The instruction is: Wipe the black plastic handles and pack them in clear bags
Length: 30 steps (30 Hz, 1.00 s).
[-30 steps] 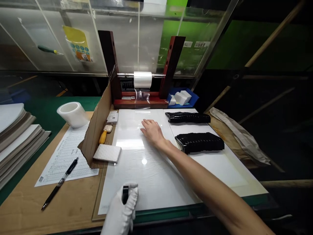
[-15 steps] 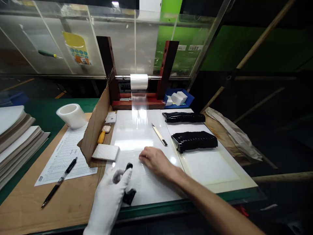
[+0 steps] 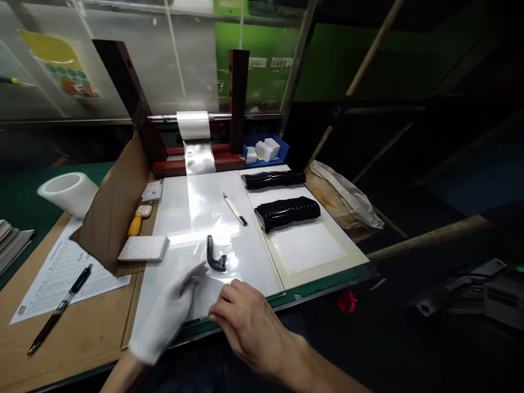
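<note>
A strip of clear film (image 3: pixel 199 158) runs from its roll (image 3: pixel 193 125) down over the white board (image 3: pixel 254 262). On the film lies a black L-shaped part (image 3: pixel 213 255), with nobody holding it. My left hand (image 3: pixel 164 311), in a white glove, is left of and nearer than the part. Its fingers are stretched towards the part, slightly blurred, and hold nothing visible. At the board's front edge my bare right hand (image 3: pixel 251 325) pinches the film's near end between thumb and fingers; the fingertips are partly hidden. A slim knife with a pale handle (image 3: pixel 235 210) lies beyond the part.
Two black ribbed bundles (image 3: pixel 289 213) rest on the right board. A blue bin (image 3: pixel 282 153) of white blocks stands behind. To the left are a cardboard divider (image 3: pixel 108 210), a white pad (image 3: pixel 143 248), a yellow-handled tool (image 3: pixel 135 224), a pen (image 3: pixel 61 308) and a large white roll (image 3: pixel 69 191).
My left hand has let go of the black part, which now lies on the film. My right hand has drawn back towards the board's front edge. The view has swung right.
</note>
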### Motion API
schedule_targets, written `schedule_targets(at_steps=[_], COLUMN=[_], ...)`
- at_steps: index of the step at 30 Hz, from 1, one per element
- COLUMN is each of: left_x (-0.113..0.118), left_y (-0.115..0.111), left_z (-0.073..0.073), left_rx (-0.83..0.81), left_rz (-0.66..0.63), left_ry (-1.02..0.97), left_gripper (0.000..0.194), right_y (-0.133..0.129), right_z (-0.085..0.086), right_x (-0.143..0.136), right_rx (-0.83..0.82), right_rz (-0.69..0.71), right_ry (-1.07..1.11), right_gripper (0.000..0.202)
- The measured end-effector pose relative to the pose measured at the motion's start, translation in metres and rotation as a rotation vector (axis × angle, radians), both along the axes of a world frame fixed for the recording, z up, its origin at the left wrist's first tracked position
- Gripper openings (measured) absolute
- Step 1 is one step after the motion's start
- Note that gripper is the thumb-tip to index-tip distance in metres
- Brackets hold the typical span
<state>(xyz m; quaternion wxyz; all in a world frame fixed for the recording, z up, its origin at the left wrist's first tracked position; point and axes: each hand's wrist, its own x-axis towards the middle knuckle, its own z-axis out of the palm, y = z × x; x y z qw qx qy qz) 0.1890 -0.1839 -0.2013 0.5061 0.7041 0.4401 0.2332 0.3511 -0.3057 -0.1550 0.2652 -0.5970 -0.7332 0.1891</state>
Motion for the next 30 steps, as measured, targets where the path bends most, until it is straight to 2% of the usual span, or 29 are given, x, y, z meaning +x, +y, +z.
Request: schedule_targets(at_steps=[2,4,6,8,10,13,16,19,21,23,27,28,30], left_x=[-0.015,-0.02,-0.015,-0.006,0.003,0.018,0.037,0.05,0.051,0.046,0.033,0.034,0.047], left_y=[-0.014,-0.021,-0.021,-0.013,0.0,0.023,0.045,0.06,0.063,0.059,0.027,0.016,-0.003], left_z=[0.004,0.013,0.02,0.021,0.017,0.009,0.006,0.003,0.0,-0.004,-0.002,0.001,0.009], left_rx=[0.004,0.01,0.008,0.016,0.062,0.218,0.417,0.552,0.609,0.657,0.745,0.738,0.554], left_rz=[-0.136,-0.218,-0.181,-0.07,0.04,0.154,0.193,0.215,0.243,0.255,0.216,0.209,0.183], left_ry=[-0.049,-0.065,-0.035,-0.002,0.032,0.137,0.308,0.483,0.557,0.588,0.554,0.492,0.272], left_gripper=[0.039,0.028,0.026,0.037,0.045,0.041,0.037,0.036,0.031,0.035,0.042,0.042,0.039], right_y=[0.009,0.021,0.035,0.051,0.068,0.091,0.107,0.114,0.112,0.101,0.053,0.039,0.014], right_z=[0.008,0.015,0.017,0.014,0.005,-0.017,-0.04,-0.052,-0.054,-0.052,-0.05,-0.052,-0.057], right_x=[0.008,0.018,0.031,0.045,0.056,0.062,0.058,0.052,0.051,0.053,0.061,0.063,0.065], right_rx=[-0.005,-0.033,-0.082,-0.127,-0.142,-0.116,-0.068,-0.003,0.035,0.055,0.076,0.089,0.124], right_rz=[0.011,0.031,0.037,0.007,-0.068,-0.243,-0.403,-0.487,-0.498,-0.483,-0.523,-0.558,-0.625], right_ry=[0.062,0.144,0.238,0.32,0.372,0.368,0.27,0.165,0.138,0.149,0.256,0.294,0.365], right_gripper=[0.013,0.014,0.022,0.035,0.04,0.031,0.026,0.036,0.032,0.019,0.017,0.018,0.021])
